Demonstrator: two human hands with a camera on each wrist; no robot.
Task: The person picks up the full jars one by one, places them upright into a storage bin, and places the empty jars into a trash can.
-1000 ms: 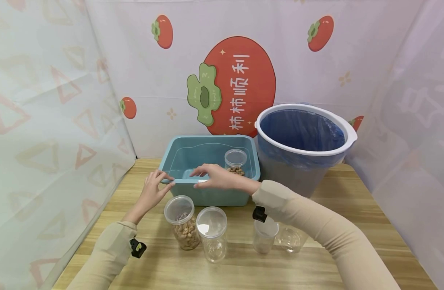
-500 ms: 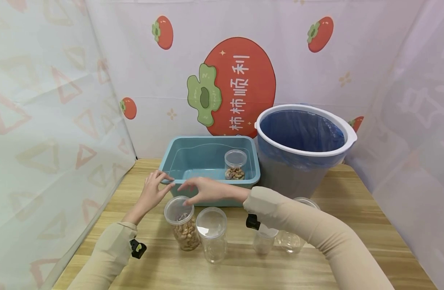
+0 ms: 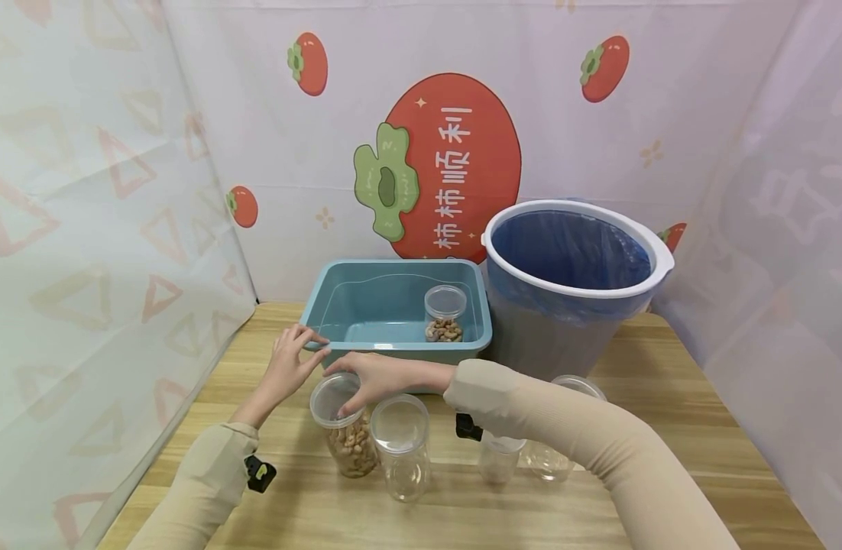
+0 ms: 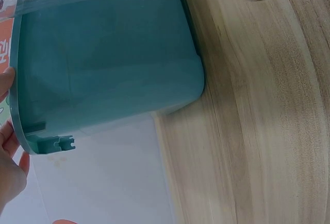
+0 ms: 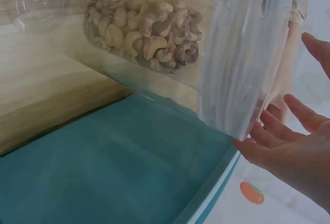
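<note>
The right hand (image 3: 366, 376) reaches across the body and comes down over the clear lid of the cashew jar (image 3: 345, 428), its fingers (image 5: 268, 131) spread around the lid's edge as if to grasp it from above; the right wrist view shows them parted beside the lid, and I cannot tell whether they have closed on it. That jar stands upright on the wooden worktop (image 3: 600, 489), just in front of the teal plastic bin's (image 3: 338, 286) near wall and touching or nearly touching an empty lidded jar (image 3: 402, 447) on its right. The left hand (image 3: 290, 363) pinches the bin's front left rim, thumb and fingers clamped on the lip, which looks like a steadying hold that keeps the bin from sliding while the other hand works close by. Inside the bin, toward its right back corner, a smaller lidded jar with nuts (image 3: 445, 313) stands upright. By count: one bin; one white-rimmed bucket (image 3: 572, 321) lined with a blue bag, standing just right of the bin; two jars holding nuts, one in the bin and one on the worktop; and three empty clear jars on the worktop, one beside the cashew jar and two (image 3: 497, 458) (image 3: 555, 451) partly hidden behind the right sleeve.
</note>
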